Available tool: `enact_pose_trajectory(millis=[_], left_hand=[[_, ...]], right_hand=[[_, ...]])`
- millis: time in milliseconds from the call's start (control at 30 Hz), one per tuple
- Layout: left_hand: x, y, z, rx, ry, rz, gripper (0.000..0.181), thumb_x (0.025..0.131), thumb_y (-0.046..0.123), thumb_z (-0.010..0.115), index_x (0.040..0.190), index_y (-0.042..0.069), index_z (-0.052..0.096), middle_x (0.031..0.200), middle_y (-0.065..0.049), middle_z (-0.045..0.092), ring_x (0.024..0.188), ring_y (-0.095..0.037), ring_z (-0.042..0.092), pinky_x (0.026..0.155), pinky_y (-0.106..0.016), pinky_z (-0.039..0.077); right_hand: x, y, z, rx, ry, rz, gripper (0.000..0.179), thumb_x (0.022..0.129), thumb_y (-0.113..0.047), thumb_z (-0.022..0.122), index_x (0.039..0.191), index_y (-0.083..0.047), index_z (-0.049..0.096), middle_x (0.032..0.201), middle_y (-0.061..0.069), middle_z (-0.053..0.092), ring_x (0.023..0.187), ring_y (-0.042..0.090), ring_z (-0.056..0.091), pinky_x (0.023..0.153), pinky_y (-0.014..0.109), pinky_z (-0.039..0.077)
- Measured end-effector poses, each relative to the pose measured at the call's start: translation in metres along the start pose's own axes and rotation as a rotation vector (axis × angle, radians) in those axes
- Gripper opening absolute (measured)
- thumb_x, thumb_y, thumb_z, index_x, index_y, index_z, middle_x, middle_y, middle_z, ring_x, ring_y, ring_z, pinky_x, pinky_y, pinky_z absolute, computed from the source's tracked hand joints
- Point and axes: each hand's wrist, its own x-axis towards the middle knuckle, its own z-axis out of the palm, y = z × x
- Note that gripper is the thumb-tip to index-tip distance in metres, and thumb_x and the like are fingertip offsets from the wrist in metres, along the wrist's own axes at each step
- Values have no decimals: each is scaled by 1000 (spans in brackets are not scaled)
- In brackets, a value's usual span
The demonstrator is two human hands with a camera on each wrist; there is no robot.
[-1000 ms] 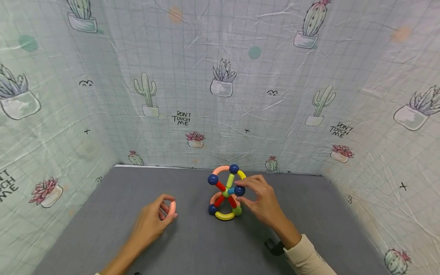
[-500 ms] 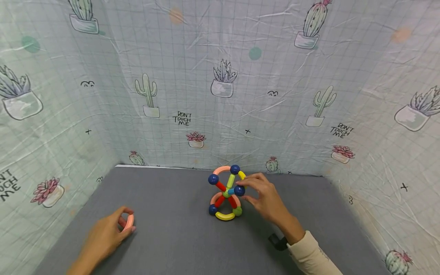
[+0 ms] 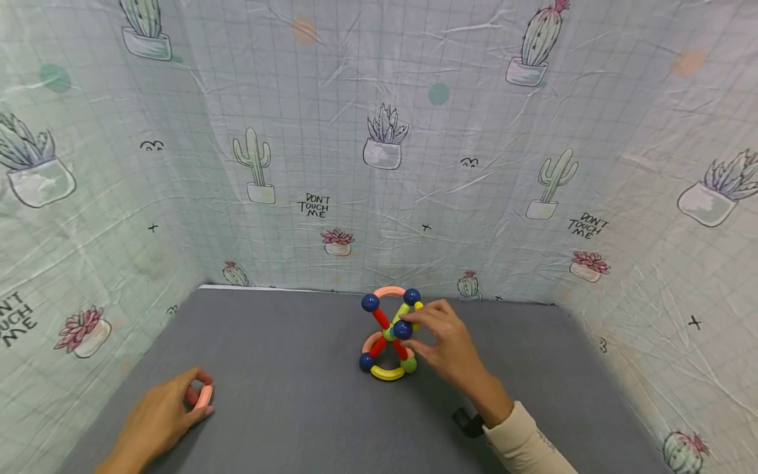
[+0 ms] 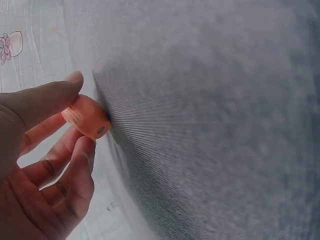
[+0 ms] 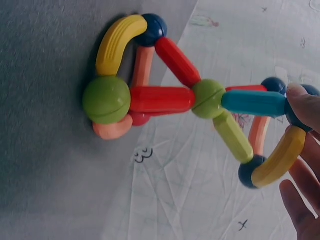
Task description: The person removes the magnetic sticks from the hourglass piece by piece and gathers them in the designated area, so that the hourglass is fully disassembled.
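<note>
At the front left of the table, my left hand (image 3: 156,418) pinches a curved salmon-coloured building rod (image 3: 204,396) between thumb and fingers. The left wrist view shows the rod's end (image 4: 100,131) with a grey spot, close to the cloth. A ball-and-rod model (image 3: 379,345) stands upright near the middle. Straight red rods (image 5: 162,99), a teal rod (image 5: 254,102) and a lime rod (image 5: 233,136) meet at its green centre ball (image 5: 209,99). My right hand (image 3: 445,339) grips the dark blue ball (image 3: 403,330) at the teal rod's outer end, beside a curved yellow rod (image 5: 280,157).
A grey cloth (image 3: 284,395) covers the table. Behind it and along both sides hangs a pale sheet (image 3: 379,217) printed with cacti. Something black (image 3: 468,422) shows under my right wrist.
My left hand has moved left and nearer to me with the salmon rod. The model's upper part has turned: its held ball shifted left, the back ball right. The base has stayed put.
</note>
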Motion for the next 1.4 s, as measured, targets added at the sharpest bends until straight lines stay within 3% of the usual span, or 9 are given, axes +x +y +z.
enact_pose_trajectory(millis=[300, 533, 633, 733, 867, 1033, 1400], left_hand=[[2, -3, -1, -9, -96, -60, 41, 82, 33, 92, 113, 19, 70, 78, 11, 63, 65, -7, 52, 60, -33, 42], [3, -5, -1, -11, -120, -64, 47, 80, 36, 93, 117, 18, 69, 82, 8, 64, 71, -11, 55, 62, -36, 43], [4, -3, 0, 14, -67, -35, 44, 81, 33, 92, 116, 17, 71, 82, 7, 63, 74, -13, 55, 63, -36, 43], [6, 8, 0, 45, 58, 50, 39, 81, 26, 92, 114, 17, 73, 82, 8, 62, 76, -14, 55, 63, -35, 42], [13, 39, -2, 69, 213, 151, 40, 76, 25, 96, 110, 21, 75, 83, 11, 61, 76, -11, 53, 61, -30, 40], [29, 91, 0, 16, 300, 245, 41, 73, 25, 99, 107, 28, 76, 85, 16, 60, 77, -9, 57, 62, -28, 46], [65, 205, 19, -153, 219, 364, 46, 84, 31, 93, 124, 26, 72, 106, 11, 69, 94, -9, 64, 78, -30, 58]], right_hand=[[4, -8, 13, -5, 56, -41, 45, 74, -22, 98, 115, -15, 81, 102, -6, 77, 100, 13, 55, 78, 30, 53], [8, -9, 18, -19, 38, -33, 47, 75, -27, 98, 117, -15, 81, 99, -5, 76, 101, 13, 54, 79, 31, 53], [6, -6, 15, -19, 33, -35, 49, 73, -26, 99, 117, -16, 81, 103, -5, 78, 102, 13, 55, 81, 32, 53], [3, -1, 10, -24, 38, -44, 47, 73, -23, 99, 115, -16, 81, 108, -5, 80, 104, 14, 57, 84, 34, 54], [3, 6, 7, -32, 48, -59, 40, 74, -19, 98, 111, -17, 82, 109, -4, 80, 108, 17, 61, 91, 38, 55], [5, 7, 9, -26, 48, -61, 33, 75, -17, 97, 105, -20, 83, 107, -7, 79, 107, 16, 61, 92, 38, 54], [7, -2, 16, -14, 66, -61, 29, 75, -20, 97, 101, -21, 83, 100, -8, 79, 99, 13, 57, 79, 32, 51]])
